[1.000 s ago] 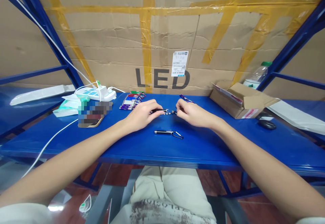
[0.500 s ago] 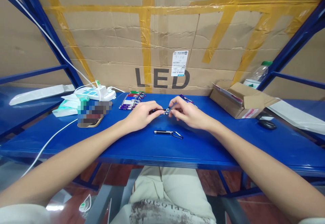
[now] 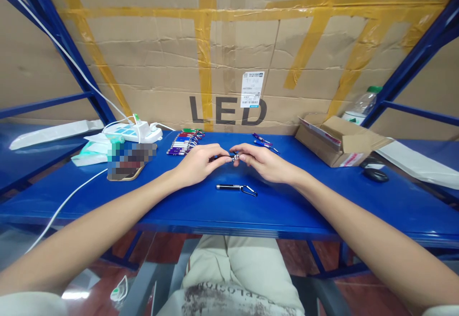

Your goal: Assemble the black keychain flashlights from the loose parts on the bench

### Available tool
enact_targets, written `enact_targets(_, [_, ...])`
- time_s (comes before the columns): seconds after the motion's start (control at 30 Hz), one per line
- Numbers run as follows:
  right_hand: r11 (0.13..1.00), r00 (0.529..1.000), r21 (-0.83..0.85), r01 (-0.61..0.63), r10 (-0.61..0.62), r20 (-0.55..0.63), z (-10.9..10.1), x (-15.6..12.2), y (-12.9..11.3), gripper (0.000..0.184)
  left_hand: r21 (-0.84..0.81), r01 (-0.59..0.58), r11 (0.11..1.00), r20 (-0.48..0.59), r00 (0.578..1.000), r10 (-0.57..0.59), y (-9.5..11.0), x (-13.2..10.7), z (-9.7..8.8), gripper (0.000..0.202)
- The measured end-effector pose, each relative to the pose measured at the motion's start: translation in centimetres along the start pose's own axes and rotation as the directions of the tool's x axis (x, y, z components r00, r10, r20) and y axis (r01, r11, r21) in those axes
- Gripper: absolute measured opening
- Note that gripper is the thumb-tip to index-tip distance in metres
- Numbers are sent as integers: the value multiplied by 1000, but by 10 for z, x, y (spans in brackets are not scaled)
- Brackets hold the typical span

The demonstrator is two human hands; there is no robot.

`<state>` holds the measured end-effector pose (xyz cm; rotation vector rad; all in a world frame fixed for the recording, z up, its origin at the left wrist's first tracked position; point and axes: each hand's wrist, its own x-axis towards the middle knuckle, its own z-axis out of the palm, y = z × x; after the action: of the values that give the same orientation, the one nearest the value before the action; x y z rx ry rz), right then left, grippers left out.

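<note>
Between thumb and fingers, my left hand (image 3: 198, 164) pinches a slim black penlight (image 3: 234, 157) whose silver end points to the right. At that silver end, my right hand (image 3: 264, 163) has its thumb and fingers closed on the tip. Most of the held penlight is hidden by the fingers. Nearer to me on the blue table lies another black penlight (image 3: 228, 187), with a black carabiner (image 3: 248, 190) at its right end. Behind my left hand several coloured penlights (image 3: 182, 142) with carabiners lie in a row. Beyond my right hand are purple and blue penlights (image 3: 264, 143).
A phone (image 3: 132, 163), a green and white packet (image 3: 98, 149) and a white power strip (image 3: 138, 131) are on the left of the blue table (image 3: 179, 211). An open cardboard box (image 3: 340, 141), a black mouse (image 3: 375, 175) and a plastic bottle (image 3: 365, 105) stand right.
My right fingers have closed in around the silver end of the held penlight; before, they were more raised and curled. The left hand has hardly moved. The view has shifted slightly.
</note>
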<state>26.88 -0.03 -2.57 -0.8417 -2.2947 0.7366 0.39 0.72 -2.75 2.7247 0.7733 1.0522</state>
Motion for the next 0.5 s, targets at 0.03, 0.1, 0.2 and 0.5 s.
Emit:
enact_targets(0.03, [1000,1000,-3,3,-3,5,0,0,0,39,-1,2,1000,-3,1000,-2,0,0,0,26])
enact_targets(0.1, [1000,1000,16,-7,7,17,0,0,-1,40,-3,0,1000,-9,1000,0,-1,0,0,25])
enact_targets(0.2, [999,1000,46,-25,24,20,1,-1,-2,40,-2,0,1000,-13,1000,0,-1,0,0,24])
enact_targets(0.5, [1000,1000,-12,0,1,29,0,-3,-7,26,-19,-4,1000,-4,1000,4,0,1,0,27])
